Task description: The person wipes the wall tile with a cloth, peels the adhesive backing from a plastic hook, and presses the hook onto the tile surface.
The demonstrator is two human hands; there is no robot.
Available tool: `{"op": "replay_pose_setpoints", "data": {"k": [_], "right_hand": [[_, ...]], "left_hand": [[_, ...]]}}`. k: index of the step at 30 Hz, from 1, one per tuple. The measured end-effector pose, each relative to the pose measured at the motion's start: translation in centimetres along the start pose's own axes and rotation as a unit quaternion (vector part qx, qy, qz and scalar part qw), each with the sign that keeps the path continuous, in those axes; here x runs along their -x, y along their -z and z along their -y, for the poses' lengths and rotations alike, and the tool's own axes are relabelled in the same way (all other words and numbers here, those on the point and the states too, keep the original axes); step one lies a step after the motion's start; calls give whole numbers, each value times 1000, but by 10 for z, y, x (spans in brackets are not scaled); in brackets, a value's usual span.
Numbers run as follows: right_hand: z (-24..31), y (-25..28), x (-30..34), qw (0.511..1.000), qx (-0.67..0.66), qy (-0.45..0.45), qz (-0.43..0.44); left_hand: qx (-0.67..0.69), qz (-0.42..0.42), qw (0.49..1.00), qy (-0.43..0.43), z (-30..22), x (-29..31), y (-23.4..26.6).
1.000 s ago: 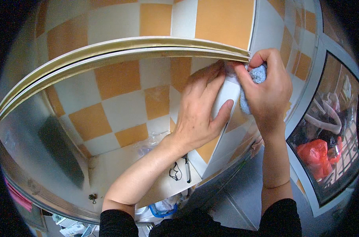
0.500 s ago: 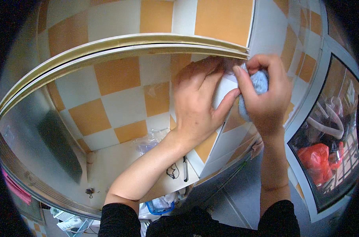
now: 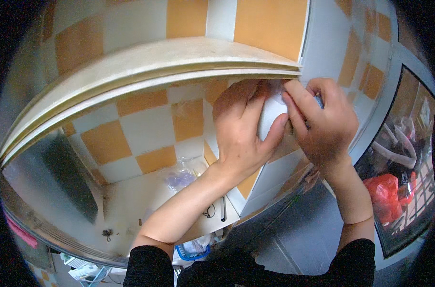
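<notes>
At the right end of the shelf (image 3: 179,55), my two hands work close together, just under its corner. My left hand (image 3: 241,124) is closed about a smooth white flat piece (image 3: 273,115), its thumb lying along the piece's right side; what that piece is I cannot tell. My right hand (image 3: 327,122) is closed on a fuzzy light blue cloth (image 3: 319,100), of which only a small bit shows between the fingers. Its fingertips meet the upper edge of the white piece, beside my left fingers.
Below the shelf is a recess tiled in orange and white. On its bottom board (image 3: 126,203) lie crumpled clear plastic (image 3: 179,179), a black-handled tool (image 3: 223,209) and a black binder clip (image 3: 107,234). A framed glass door (image 3: 394,143) stands right; a blue basket (image 3: 193,251) sits below.
My right hand has turned and closed further over the blue cloth, hiding most of it, and its forearm has swung outward. The view has shifted, showing more of the shelf's top.
</notes>
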State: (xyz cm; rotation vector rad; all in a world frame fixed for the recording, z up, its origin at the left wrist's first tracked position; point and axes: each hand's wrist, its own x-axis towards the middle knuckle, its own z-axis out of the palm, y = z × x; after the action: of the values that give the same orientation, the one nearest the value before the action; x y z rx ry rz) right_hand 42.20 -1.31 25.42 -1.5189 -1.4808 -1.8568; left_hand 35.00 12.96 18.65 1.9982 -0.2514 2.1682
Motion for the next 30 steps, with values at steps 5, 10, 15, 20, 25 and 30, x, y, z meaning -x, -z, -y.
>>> {"op": "replay_pose_setpoints", "data": {"k": [5,10,15,20,25,30], "right_hand": [[2,-15,6,997,-28,-47,-62],[2,-7,0,998,-31,-46,-30],[2,-2,-5,1000,-17,-7,20],[-3,-1,-5,999,-33,8,-15],[-2,-12,0,996,-81,-36,-26],[-1,-11,-1,996,-81,-38,-19]], "left_hand": [[-23,-3,1000,-10,-3,-2,0],[-12,-9,1000,-22,-8,-11,1],[-44,15,999,0,-8,-4,8],[-14,48,998,44,-11,-1,10],[30,47,992,112,-14,14,3],[13,-1,999,43,-18,12,1]]}}
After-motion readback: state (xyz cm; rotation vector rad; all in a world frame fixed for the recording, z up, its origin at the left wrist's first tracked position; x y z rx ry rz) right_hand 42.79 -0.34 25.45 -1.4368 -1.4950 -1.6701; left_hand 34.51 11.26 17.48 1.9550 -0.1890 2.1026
